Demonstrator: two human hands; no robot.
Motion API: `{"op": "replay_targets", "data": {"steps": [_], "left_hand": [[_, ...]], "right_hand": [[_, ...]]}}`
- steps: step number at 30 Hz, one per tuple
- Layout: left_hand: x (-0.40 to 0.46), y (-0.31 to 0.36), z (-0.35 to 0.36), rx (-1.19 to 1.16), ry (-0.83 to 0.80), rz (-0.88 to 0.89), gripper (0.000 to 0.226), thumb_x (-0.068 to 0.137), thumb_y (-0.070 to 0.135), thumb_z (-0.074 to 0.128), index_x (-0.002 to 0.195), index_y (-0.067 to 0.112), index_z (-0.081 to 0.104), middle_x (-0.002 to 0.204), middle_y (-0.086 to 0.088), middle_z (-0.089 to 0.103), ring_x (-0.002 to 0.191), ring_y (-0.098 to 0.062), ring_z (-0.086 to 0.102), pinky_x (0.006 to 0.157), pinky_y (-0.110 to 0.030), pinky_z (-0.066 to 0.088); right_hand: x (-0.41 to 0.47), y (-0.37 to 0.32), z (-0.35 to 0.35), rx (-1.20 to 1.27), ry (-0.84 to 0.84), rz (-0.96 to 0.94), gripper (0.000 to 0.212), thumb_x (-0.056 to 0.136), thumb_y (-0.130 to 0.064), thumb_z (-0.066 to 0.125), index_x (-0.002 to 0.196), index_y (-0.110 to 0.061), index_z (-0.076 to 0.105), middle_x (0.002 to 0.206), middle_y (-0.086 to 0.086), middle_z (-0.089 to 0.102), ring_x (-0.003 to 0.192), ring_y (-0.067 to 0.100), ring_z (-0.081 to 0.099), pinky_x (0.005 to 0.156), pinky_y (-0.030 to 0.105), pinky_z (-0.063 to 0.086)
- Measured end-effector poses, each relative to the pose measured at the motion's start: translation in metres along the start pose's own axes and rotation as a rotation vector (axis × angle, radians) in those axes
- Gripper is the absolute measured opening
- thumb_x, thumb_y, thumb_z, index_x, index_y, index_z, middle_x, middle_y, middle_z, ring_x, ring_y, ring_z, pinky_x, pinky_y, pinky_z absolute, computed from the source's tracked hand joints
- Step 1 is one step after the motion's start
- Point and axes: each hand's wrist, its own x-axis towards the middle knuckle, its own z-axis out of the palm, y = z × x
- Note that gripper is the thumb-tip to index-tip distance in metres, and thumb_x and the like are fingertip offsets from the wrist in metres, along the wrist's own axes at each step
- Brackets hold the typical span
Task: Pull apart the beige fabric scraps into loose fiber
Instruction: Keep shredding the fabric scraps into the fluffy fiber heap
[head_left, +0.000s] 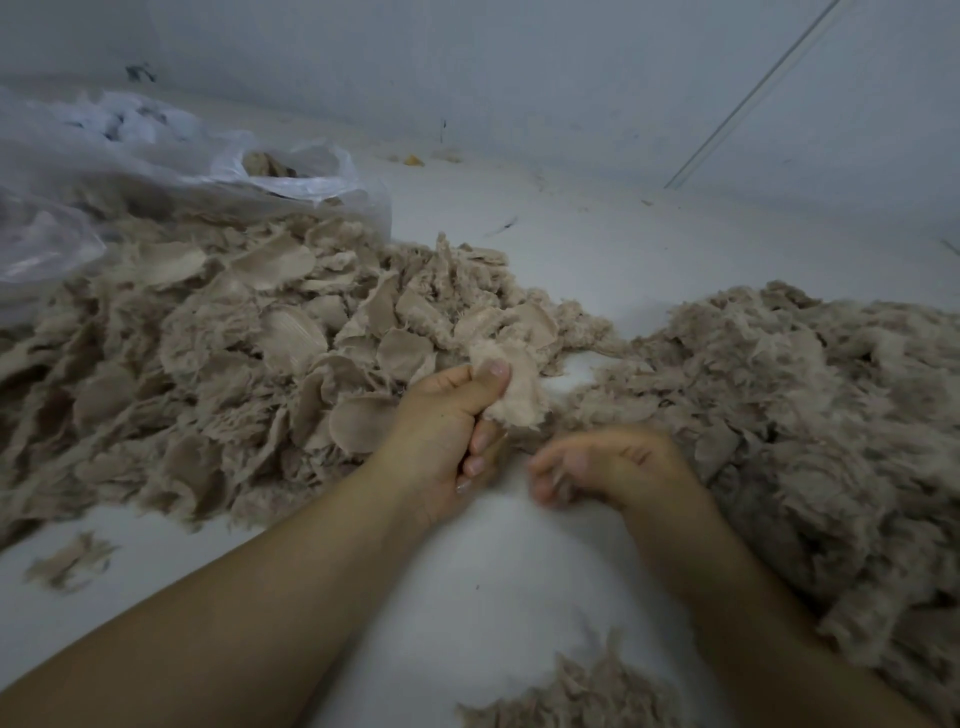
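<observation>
A big heap of beige fabric scraps (249, 332) covers the left half of the white floor. To the right lies a fluffier mound of loose beige fiber (800, 415). My left hand (447, 431) sits at the heap's near edge, thumb and fingers pinched on one fuzzy beige scrap (514, 389) held upright. My right hand (608, 465) hovers just right of it, blurred, fingers curled with nothing visible in them.
A clear plastic bag (291, 182) with more scraps inside stands at the back left, against the pale wall (519, 78). Small tufts lie on the floor at the near left (67, 564) and at the bottom centre (582, 691).
</observation>
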Motion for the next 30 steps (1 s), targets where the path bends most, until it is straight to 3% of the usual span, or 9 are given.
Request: {"op": "replay_targets", "data": {"steps": [2,4,7,9,12,17,22,27,30], "left_hand": [[0.003,-0.001,0.001,-0.054,0.080,0.034,0.024,0.097,0.020,0.056,0.075,0.013,0.051,0.045,-0.004,0.041,0.030,-0.013,0.032,0.031,-0.013,0.023],[0.007,0.003,0.002,-0.144,0.141,0.114,0.009,0.099,0.011,0.053,0.091,0.008,0.057,0.064,-0.009,0.061,0.045,-0.016,0.055,0.034,-0.022,0.040],[0.011,0.005,-0.001,-0.219,0.044,0.205,0.033,0.097,-0.005,0.048,0.127,0.009,0.048,0.126,-0.005,0.062,0.106,-0.022,0.068,0.077,-0.035,0.060],[0.009,0.001,-0.001,-0.135,0.046,0.174,0.038,0.094,-0.011,0.050,0.122,0.016,0.049,0.127,-0.007,0.060,0.104,-0.021,0.068,0.077,-0.037,0.060],[0.007,-0.010,0.005,0.398,0.148,0.212,0.020,0.090,-0.002,0.063,0.098,0.016,0.059,0.091,-0.009,0.059,0.058,-0.007,0.061,0.051,-0.022,0.049],[0.005,-0.025,0.013,1.275,-0.071,0.416,0.016,0.081,0.023,0.075,0.082,0.012,0.064,0.086,0.007,0.048,0.075,-0.005,0.048,0.066,-0.019,0.037],[0.001,-0.024,0.012,0.962,-0.019,0.486,0.015,0.086,0.011,0.071,0.072,0.011,0.066,0.071,0.004,0.061,0.063,-0.006,0.053,0.061,-0.019,0.043],[-0.006,-0.021,0.016,0.694,-0.022,0.452,0.019,0.094,0.009,0.061,0.075,0.014,0.059,0.070,0.010,0.062,0.063,-0.009,0.052,0.062,-0.029,0.047],[-0.006,-0.017,0.018,0.582,0.025,0.554,0.020,0.097,0.017,0.050,0.081,0.006,0.048,0.072,-0.009,0.051,0.066,-0.022,0.047,0.063,-0.035,0.043]], "right_hand": [[-0.005,-0.004,0.003,-0.046,-0.113,0.025,0.029,0.088,-0.031,0.060,0.086,-0.012,0.081,0.081,0.013,0.076,0.073,0.021,0.070,0.068,0.021,0.053],[-0.003,-0.005,0.004,-0.008,-0.008,0.036,0.035,0.095,-0.033,0.056,0.086,-0.011,0.081,0.081,0.014,0.076,0.075,0.021,0.071,0.068,0.021,0.054],[0.002,-0.003,0.004,0.036,0.176,0.049,0.043,0.100,-0.024,0.046,0.074,-0.014,0.079,0.070,0.010,0.072,0.062,0.014,0.065,0.055,0.018,0.048],[0.006,0.001,0.003,0.038,0.259,0.056,0.051,0.103,-0.020,0.043,0.063,-0.018,0.075,0.058,0.004,0.065,0.051,0.010,0.056,0.047,0.016,0.041],[0.011,0.006,0.001,0.113,0.406,0.092,0.053,0.104,-0.022,0.043,0.059,-0.018,0.070,0.053,-0.001,0.058,0.047,0.008,0.050,0.043,0.016,0.038],[0.019,0.011,-0.006,0.328,0.529,0.100,0.033,0.105,-0.015,0.041,0.089,-0.006,0.068,0.082,0.008,0.075,0.075,0.016,0.071,0.064,0.022,0.057],[0.022,0.015,-0.008,0.285,0.554,0.171,0.030,0.105,-0.014,0.041,0.097,-0.006,0.069,0.097,0.012,0.076,0.096,0.024,0.073,0.084,0.034,0.059],[0.021,0.013,-0.006,0.174,0.605,0.185,0.023,0.098,-0.010,0.052,0.090,-0.012,0.073,0.094,0.008,0.076,0.091,0.021,0.073,0.077,0.033,0.057],[0.018,0.013,-0.004,0.102,0.568,0.160,0.012,0.093,-0.009,0.063,0.092,-0.010,0.074,0.087,0.011,0.076,0.079,0.021,0.071,0.071,0.033,0.056]]}}
